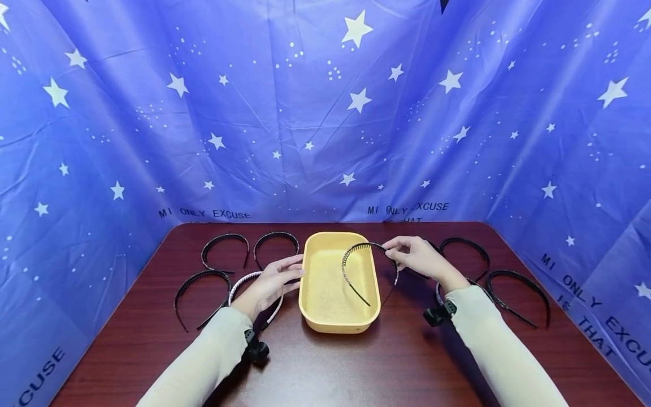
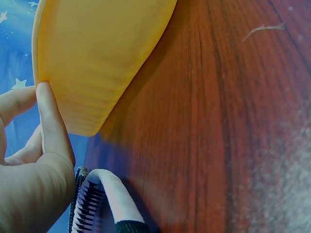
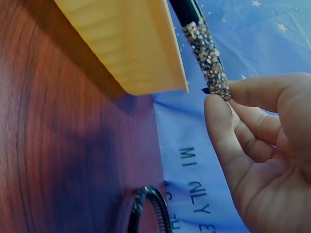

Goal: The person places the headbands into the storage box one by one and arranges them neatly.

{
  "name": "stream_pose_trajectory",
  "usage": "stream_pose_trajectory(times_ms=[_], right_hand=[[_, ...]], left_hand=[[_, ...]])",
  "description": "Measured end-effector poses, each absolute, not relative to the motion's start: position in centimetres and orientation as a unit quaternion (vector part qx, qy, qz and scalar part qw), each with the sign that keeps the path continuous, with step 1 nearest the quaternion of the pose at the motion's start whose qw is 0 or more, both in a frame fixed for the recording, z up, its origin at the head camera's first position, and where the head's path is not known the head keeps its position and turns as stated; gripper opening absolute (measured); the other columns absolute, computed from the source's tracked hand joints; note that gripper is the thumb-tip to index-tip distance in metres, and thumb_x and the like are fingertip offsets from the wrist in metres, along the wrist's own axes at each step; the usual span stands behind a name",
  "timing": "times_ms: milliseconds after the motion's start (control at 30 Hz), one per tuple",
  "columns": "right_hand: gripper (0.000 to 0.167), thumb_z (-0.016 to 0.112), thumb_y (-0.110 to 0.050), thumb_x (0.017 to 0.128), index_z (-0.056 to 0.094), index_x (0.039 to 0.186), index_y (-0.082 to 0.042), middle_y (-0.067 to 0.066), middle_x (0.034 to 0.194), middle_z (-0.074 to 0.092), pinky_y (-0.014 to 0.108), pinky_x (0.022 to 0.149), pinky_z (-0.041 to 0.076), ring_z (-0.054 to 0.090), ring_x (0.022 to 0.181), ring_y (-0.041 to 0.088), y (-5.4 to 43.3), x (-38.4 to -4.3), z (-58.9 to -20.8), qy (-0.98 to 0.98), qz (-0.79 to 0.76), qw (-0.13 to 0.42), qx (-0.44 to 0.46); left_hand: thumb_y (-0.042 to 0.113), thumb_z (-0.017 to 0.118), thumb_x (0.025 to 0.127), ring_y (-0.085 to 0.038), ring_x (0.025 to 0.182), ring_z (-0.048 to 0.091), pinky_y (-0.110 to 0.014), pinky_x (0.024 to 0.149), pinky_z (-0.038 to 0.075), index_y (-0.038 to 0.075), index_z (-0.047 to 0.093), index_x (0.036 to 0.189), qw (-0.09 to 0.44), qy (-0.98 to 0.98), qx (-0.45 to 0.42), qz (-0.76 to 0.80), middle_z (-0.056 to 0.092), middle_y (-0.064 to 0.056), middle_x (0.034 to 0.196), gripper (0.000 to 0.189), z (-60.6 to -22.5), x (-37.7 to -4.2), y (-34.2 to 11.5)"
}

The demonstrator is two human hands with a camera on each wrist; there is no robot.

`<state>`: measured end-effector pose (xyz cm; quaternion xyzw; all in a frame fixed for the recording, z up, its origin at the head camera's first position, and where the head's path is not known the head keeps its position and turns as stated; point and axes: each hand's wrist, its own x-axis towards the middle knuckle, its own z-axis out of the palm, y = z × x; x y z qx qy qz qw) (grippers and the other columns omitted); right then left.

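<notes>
My right hand (image 1: 419,259) pinches one end of a headband (image 1: 344,274) between thumb and fingers, holding it over the right side of a yellow plastic basin (image 1: 330,327). Up close, the headband (image 3: 206,53) is black, with a band of glittering stones near the fingertips and small teeth on its inner side. At the basin's left rim, my left hand (image 1: 274,282) rests its fairly straight fingertips against the outside. The thumb (image 2: 51,111) lies on the yellow wall. Under that hand is a white headband (image 1: 276,310), partly hidden by it.
Dark headbands (image 1: 203,273) lie on the left of the reddish-brown table (image 1: 325,373). More dark headbands (image 1: 513,273) lie on the right, some partly behind my right arm. A blue star-patterned cloth (image 1: 305,113) encloses the table's back and sides.
</notes>
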<state>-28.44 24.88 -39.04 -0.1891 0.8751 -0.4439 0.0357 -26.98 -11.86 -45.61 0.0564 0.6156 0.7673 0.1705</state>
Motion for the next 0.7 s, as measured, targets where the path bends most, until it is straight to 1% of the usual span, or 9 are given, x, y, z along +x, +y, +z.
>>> stream_pose_trajectory(times_ms=[67,133,233,333,500,600,633,700], right_hand=[[0.028,0.066,-0.013,0.097,0.067,0.12,0.003,0.02,0.097,0.07,0.048,0.07,0.061,0.068,0.068,0.025,24.6,-28.6,-39.1,0.878,-0.437,0.038,-0.19],[0.027,0.067,-0.016,0.097,0.069,0.119,0.0,0.021,0.099,0.071,0.053,0.072,0.06,0.067,0.066,0.021,24.5,-29.0,-39.5,0.883,-0.428,0.039,-0.188],[0.027,0.067,-0.017,0.097,0.07,0.119,-0.001,0.02,0.099,0.071,0.052,0.072,0.059,0.067,0.066,0.021,24.2,-29.3,-39.2,0.887,-0.42,0.043,-0.189],[0.028,0.067,-0.017,0.097,0.069,0.119,0.0,0.018,0.1,0.071,0.048,0.07,0.06,0.066,0.066,0.021,23.9,-29.6,-38.9,0.882,-0.428,0.047,-0.19],[0.03,0.066,-0.014,0.097,0.067,0.122,0.004,0.021,0.104,0.069,0.047,0.071,0.06,0.064,0.069,0.022,23.5,-30.3,-39.0,0.863,-0.463,0.061,-0.193],[0.029,0.065,-0.011,0.098,0.066,0.122,0.004,0.021,0.101,0.067,0.048,0.072,0.06,0.062,0.072,0.022,23.1,-30.7,-39.3,0.851,-0.485,0.072,-0.188],[0.029,0.065,-0.011,0.098,0.066,0.123,0.004,0.02,0.098,0.067,0.047,0.072,0.06,0.061,0.073,0.021,22.9,-30.8,-39.3,0.848,-0.49,0.075,-0.188],[0.029,0.064,-0.011,0.098,0.066,0.123,0.004,0.019,0.099,0.066,0.044,0.072,0.061,0.06,0.075,0.02,22.6,-31.1,-39.4,0.845,-0.495,0.081,-0.185]], left_hand=[[-0.001,0.06,0.097,-0.023,0.111,0.062,-0.031,0.092,0.056,-0.001,0.042,0.149,0.17,0.616,0.057,0.767,0.052,-0.028,0.136,0.055,-45.6,-27.0,-11.8],[-0.001,0.06,0.097,-0.022,0.109,0.063,-0.031,0.091,0.056,-0.002,0.042,0.149,0.169,0.616,0.057,0.767,0.053,-0.028,0.135,0.055,-45.6,-27.0,-11.7],[-0.001,0.061,0.097,-0.021,0.109,0.063,-0.031,0.091,0.056,-0.001,0.042,0.149,0.169,0.616,0.054,0.767,0.053,-0.027,0.135,0.055,-45.5,-27.0,-11.7],[0.0,0.06,0.097,-0.022,0.11,0.062,-0.031,0.092,0.056,-0.002,0.041,0.149,0.169,0.616,0.054,0.767,0.052,-0.028,0.136,0.056,-45.5,-26.9,-11.8],[0.0,0.06,0.097,-0.023,0.111,0.062,-0.032,0.093,0.055,-0.002,0.041,0.149,0.168,0.616,0.056,0.767,0.05,-0.029,0.137,0.055,-45.5,-26.9,-11.8],[0.0,0.06,0.097,-0.022,0.111,0.062,-0.031,0.092,0.056,-0.001,0.042,0.149,0.168,0.618,0.054,0.766,0.051,-0.028,0.137,0.055,-45.5,-27.0,-11.8],[0.0,0.06,0.097,-0.022,0.111,0.062,-0.031,0.092,0.056,-0.001,0.042,0.149,0.168,0.618,0.054,0.766,0.051,-0.028,0.137,0.055,-45.5,-27.0,-11.8],[0.0,0.06,0.097,-0.022,0.11,0.062,-0.031,0.091,0.056,-0.002,0.042,0.149,0.167,0.62,0.053,0.765,0.051,-0.028,0.137,0.055,-45.6,-27.0,-11.9]])
